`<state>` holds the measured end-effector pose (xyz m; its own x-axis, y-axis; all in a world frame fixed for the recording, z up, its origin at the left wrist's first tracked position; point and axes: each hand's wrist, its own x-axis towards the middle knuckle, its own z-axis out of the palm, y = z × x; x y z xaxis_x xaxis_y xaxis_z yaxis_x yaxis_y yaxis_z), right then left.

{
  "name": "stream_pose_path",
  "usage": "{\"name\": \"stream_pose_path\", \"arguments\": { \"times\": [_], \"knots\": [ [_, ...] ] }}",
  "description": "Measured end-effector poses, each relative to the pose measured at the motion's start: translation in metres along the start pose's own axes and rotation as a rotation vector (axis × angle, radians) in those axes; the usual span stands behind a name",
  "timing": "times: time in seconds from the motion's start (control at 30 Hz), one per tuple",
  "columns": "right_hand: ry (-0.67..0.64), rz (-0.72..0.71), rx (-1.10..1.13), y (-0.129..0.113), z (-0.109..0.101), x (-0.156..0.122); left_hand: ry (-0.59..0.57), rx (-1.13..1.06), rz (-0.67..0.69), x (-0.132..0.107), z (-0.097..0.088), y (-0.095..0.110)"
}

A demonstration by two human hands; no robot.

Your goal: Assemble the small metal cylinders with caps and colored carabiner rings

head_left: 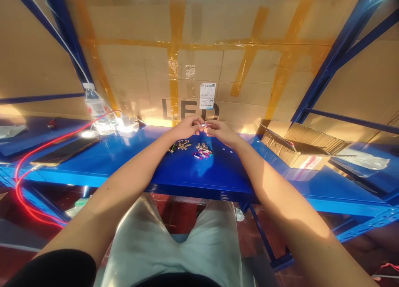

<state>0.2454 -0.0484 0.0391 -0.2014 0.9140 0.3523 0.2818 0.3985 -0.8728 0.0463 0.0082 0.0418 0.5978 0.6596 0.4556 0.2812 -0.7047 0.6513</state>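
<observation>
Above the far part of the blue table [199, 177], my left hand [188, 127] and my right hand [220, 132] meet fingertip to fingertip. Both are closed in a pinch on one small, shiny silvery piece [204, 125], too small for me to name its kind. Just below them lies a pile of shiny pink and silver pieces [202, 153], with small metal parts [203, 145] at its upper edge. Several small gold-coloured parts [183, 144] are spread out under my left wrist. Beside them are dark green cylindrical pieces [172, 148], partly hidden by my left forearm.
A large taped cardboard sheet [131, 79] stands behind the table. On the left are a plastic bottle [96, 106], a phone [67, 151], a white charger [126, 124] and a red cable [56, 141]. An opened cardboard box [299, 152] sits on the right, near small white discs [231, 151].
</observation>
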Motion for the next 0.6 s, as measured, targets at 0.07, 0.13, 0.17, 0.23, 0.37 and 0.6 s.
{"name": "stream_pose_path", "arguments": {
  "times": [0.07,0.13,0.17,0.23,0.37,0.6],
  "knots": [
    [-0.098,0.051,0.124,-0.001,-0.002,-0.002,0.005,-0.025,0.052,-0.001,0.005,0.006],
    [-0.113,0.139,0.185,-0.002,-0.005,-0.003,0.023,-0.013,0.084,-0.002,0.009,0.007],
    [-0.102,0.183,0.198,-0.002,-0.007,-0.004,0.035,0.001,0.089,-0.002,0.010,0.005],
    [-0.065,0.243,0.222,-0.004,-0.009,-0.004,0.058,0.042,0.085,-0.002,0.011,0.003],
    [-0.044,0.272,0.334,-0.009,-0.009,-0.004,0.076,0.137,0.106,-0.003,0.011,0.004],
    [-0.102,0.344,0.226,-0.010,-0.011,-0.007,0.084,0.267,0.177,-0.006,0.011,0.010]
  ]
}}
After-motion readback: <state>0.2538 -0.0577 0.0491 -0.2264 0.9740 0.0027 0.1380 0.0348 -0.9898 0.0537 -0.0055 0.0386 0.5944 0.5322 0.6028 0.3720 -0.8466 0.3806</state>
